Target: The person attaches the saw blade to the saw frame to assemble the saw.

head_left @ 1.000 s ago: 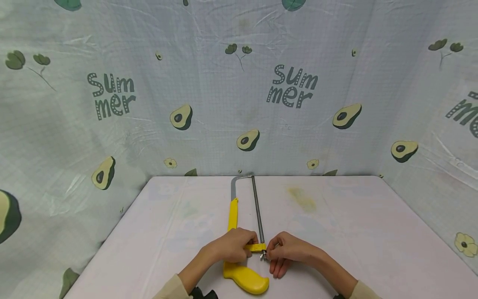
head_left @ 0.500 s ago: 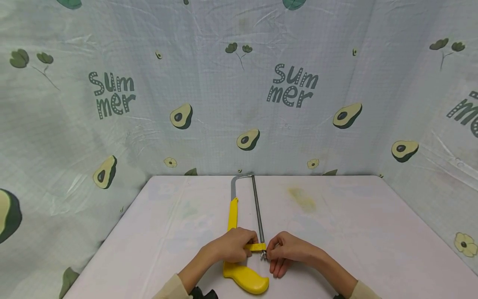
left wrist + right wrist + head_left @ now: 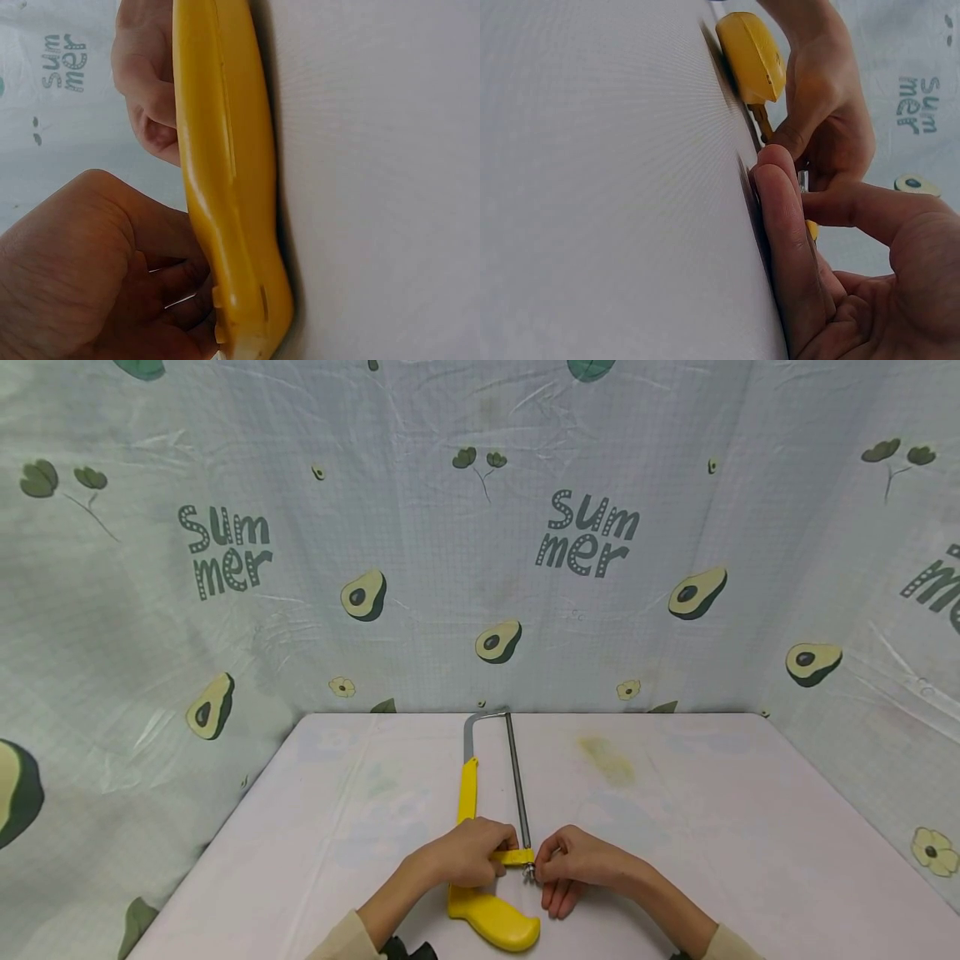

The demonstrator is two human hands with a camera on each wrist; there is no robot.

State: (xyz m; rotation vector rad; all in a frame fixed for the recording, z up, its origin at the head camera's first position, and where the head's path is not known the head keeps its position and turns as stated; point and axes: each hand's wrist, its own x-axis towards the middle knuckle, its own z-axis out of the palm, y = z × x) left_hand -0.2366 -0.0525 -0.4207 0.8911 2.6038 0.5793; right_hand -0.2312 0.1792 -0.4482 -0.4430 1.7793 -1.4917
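A hacksaw (image 3: 468, 789) with a yellow handle and grey front frame lies on the table, its blade side to the right. My left hand (image 3: 467, 852) grips the yellow crosspiece (image 3: 516, 857) near the handle. Just below that crosspiece is a small metal wing nut (image 3: 528, 873), which the thumb and forefinger of my right hand (image 3: 583, 862) pinch at its right side. The yellow handle (image 3: 229, 150) fills the middle of the left wrist view, covering part of the right hand. In the right wrist view, the right fingers (image 3: 787, 225) mostly hide the wing nut.
The white table (image 3: 675, 802) extends around the saw and bears a faint yellowish stain (image 3: 606, 762). A printed avocado curtain (image 3: 420, 527) hangs behind and at both sides. Dark wrist devices (image 3: 408, 948) show at the lower edge.
The wing nut's wings stand at a slightly different angle than before, turned between the right fingertips. The saw and the left hand stay in place.
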